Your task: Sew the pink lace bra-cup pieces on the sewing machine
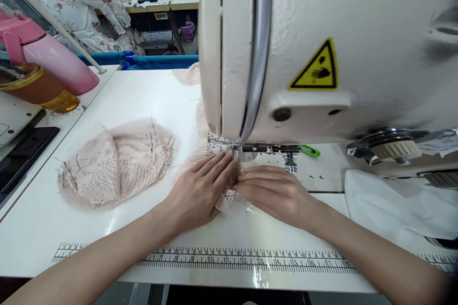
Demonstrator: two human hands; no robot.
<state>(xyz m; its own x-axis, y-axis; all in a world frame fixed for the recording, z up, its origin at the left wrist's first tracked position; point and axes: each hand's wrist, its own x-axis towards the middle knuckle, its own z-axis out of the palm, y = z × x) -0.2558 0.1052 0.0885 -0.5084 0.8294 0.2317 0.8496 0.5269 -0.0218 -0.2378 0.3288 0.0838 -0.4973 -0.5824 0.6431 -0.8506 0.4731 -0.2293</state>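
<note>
A pale pink lace piece (pixel 226 200) lies under the presser foot and needle area of the sewing machine (pixel 229 47). My left hand (pixel 202 186) rests flat on the lace just in front of the foot, its fingers stretched forward and holding nothing. From the other side, my right hand (pixel 274 194) meets the lace edge with its fingers pressed together at the tips. Its thumb is hidden. To the left, a second pale pink lace piece (pixel 118 164) with loose dark thread ends lies on the white table (pixel 143 100).
A printed ruler (pixel 229 258) runs along the table's front edge. At left are a pink bottle (pixel 59 57), an amber container (pixel 39 88) and a dark phone (pixel 26 157). White cloth (pixel 397 205) lies at right. Behind, a person in a floral garment (pixel 75 5) is near another machine.
</note>
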